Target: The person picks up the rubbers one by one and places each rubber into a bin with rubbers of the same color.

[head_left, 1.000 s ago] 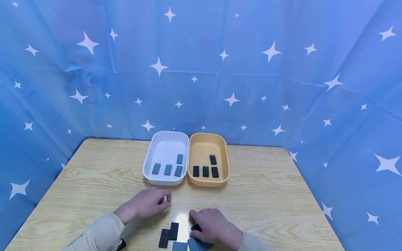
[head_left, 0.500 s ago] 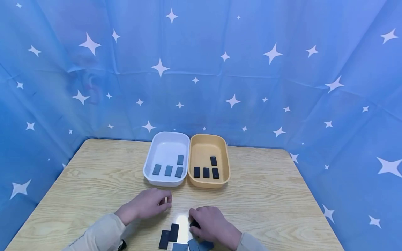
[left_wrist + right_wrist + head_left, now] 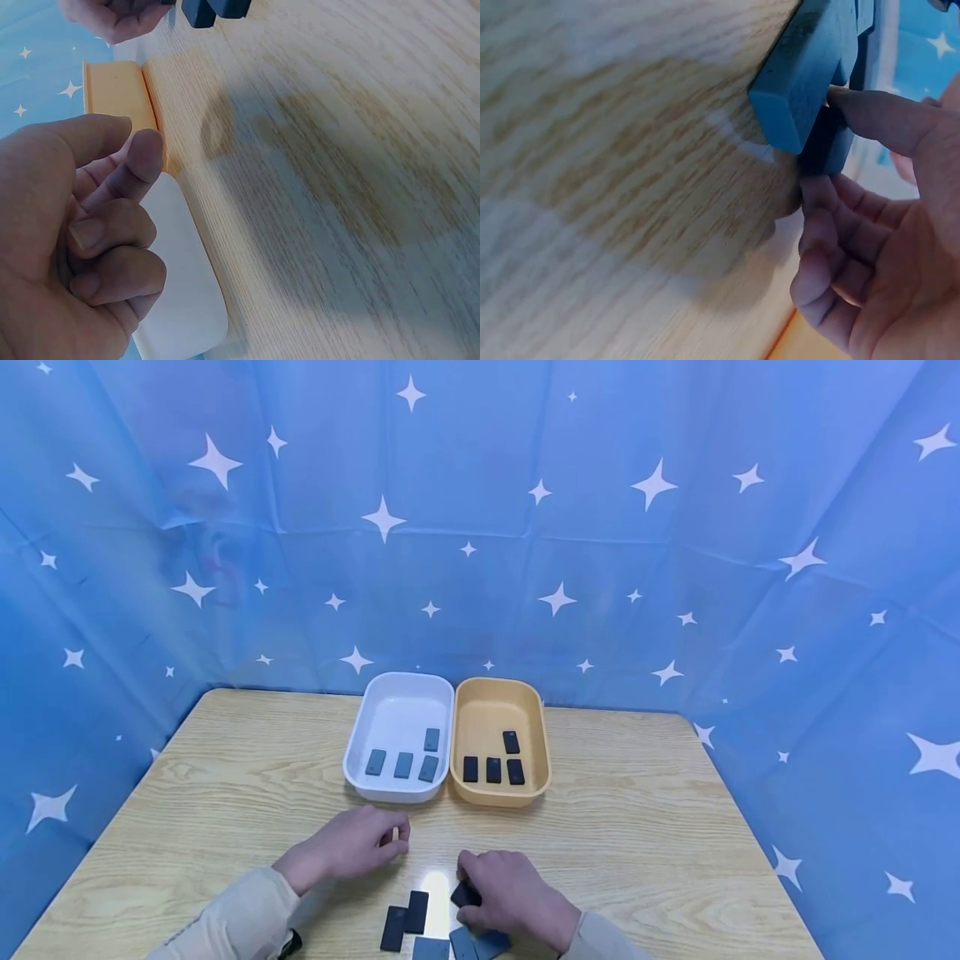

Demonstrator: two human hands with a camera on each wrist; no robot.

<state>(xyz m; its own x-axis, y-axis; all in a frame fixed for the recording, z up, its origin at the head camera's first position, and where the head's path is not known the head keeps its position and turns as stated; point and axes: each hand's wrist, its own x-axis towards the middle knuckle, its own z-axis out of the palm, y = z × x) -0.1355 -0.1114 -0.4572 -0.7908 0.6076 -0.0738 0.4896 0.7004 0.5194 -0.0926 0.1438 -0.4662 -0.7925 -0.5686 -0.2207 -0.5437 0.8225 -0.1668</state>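
Observation:
My right hand (image 3: 510,892) pinches a small black rectangular block (image 3: 465,895) between thumb and fingers, low over the table. In the right wrist view, that black block (image 3: 826,142) sits partly behind a blue-grey block (image 3: 787,105). Near the table's front lie two more black blocks (image 3: 416,912) and several blue-grey blocks (image 3: 462,943), some cut off by the frame's lower edge. My left hand (image 3: 356,843) hovers or rests left of them, fingers loosely curled; the left wrist view shows nothing in that hand (image 3: 82,240).
Behind the hands stand a white tray (image 3: 390,795) with several blue-grey blocks and, beside it, a tan tray (image 3: 501,798) with several black blocks. The wooden table (image 3: 637,827) backs onto a blue starry curtain (image 3: 480,568).
The right hand's fingers have closed on the black block, which now tilts up slightly in the pinch and shows more clearly. The left hand has stayed in place.

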